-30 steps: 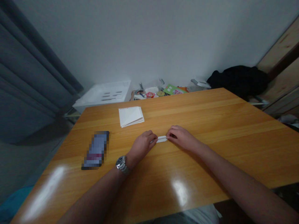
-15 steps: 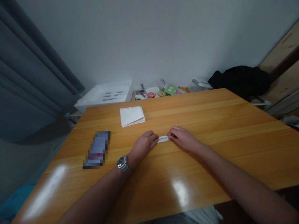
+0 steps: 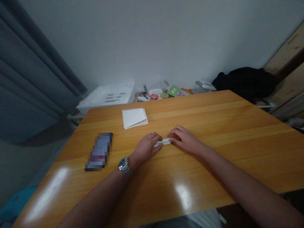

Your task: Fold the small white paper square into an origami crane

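A narrow folded strip of white paper (image 3: 166, 141) lies low over the table in front of me. My left hand (image 3: 147, 146), with a metal watch (image 3: 125, 166) on its wrist, has thumb and fingers around the strip's left end. At the opposite end is my right hand (image 3: 186, 139). Its thumb touches or nearly touches the paper, while the index finger is raised with a gap below it. The left tip of the strip is partly covered by my fingers.
Beyond my left hand lies a stack of white notepad sheets (image 3: 135, 118). A pixelated phone (image 3: 99, 152) rests at the left on the wooden table (image 3: 225, 126). Past the far edge are a white plastic tray (image 3: 106, 95), a green book (image 3: 177, 91) and a black cloth heap (image 3: 244, 80).
My right fingers have come apart at the strip's right end. The left thumb and fingers have spread slightly, showing more of the paper between them.
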A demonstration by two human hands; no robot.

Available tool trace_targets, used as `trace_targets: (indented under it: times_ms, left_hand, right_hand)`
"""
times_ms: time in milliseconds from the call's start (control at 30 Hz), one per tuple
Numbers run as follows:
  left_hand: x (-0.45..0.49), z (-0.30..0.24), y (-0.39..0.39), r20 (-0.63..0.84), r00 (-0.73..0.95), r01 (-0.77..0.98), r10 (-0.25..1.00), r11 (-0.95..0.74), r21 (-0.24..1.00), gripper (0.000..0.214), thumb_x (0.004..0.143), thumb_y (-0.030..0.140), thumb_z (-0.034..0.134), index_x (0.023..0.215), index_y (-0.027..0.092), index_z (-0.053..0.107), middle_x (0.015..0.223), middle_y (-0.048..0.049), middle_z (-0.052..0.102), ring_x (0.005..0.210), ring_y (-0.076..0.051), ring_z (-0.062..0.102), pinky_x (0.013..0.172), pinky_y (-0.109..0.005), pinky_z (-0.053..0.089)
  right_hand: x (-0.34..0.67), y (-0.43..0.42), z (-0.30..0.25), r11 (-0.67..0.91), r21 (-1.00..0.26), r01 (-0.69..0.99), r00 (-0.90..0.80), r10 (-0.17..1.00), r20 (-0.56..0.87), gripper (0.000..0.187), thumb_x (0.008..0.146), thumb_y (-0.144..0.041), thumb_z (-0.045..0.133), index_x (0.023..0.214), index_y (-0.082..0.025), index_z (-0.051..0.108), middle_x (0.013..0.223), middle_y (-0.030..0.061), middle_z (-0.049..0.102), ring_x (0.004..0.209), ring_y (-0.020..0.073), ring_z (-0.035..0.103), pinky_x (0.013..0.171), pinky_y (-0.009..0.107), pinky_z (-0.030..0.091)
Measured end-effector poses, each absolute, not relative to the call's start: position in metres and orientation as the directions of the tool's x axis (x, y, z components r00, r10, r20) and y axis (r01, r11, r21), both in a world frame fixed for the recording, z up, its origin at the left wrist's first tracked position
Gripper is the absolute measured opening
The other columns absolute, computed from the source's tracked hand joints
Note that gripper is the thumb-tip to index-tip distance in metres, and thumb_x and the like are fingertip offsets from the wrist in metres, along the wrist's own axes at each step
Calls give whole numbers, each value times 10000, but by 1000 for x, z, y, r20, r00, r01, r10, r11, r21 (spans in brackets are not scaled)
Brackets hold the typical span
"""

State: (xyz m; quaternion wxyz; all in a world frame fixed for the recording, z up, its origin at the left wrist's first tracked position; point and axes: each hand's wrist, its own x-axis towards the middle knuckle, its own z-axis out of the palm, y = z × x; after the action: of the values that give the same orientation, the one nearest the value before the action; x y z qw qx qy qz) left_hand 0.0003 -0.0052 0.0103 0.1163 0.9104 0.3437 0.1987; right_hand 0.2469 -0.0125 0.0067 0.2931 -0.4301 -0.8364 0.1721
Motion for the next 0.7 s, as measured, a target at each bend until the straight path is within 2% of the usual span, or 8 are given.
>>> trace_targets:
  times_ms: [233,433,700]
  left_hand:
    - [1,9,-4,278,668,589,691,-718,370,168,1029,252,422,1010,199,579,973,-48,596,890,-188,567,799,-303,463]
    - [4,13,-9,315,614,520,724,-672,528,164,1019,203,420,1019,190,583,1013,-54,575,919,-173,575,812,-288,472]
    - [6,11,-9,374,590,394,716,-659,641,178,968,129,462,963,183,631,988,-52,570,934,-162,581,846,-286,486]
  right_hand:
    - [240,-19,14,676,-515,528,-552,733,397,84,913,-204,644,996,-210,637,1052,80,622,1011,222,575,907,377,485]
    - [239,-17,8,727,-482,490,-602,681,416,208,880,-191,687,1082,-216,644,1162,102,620,1099,240,580,953,394,486]
    - [230,-13,1,667,-589,456,-535,734,418,42,952,-194,604,952,-193,645,962,63,662,904,188,614,815,318,496]
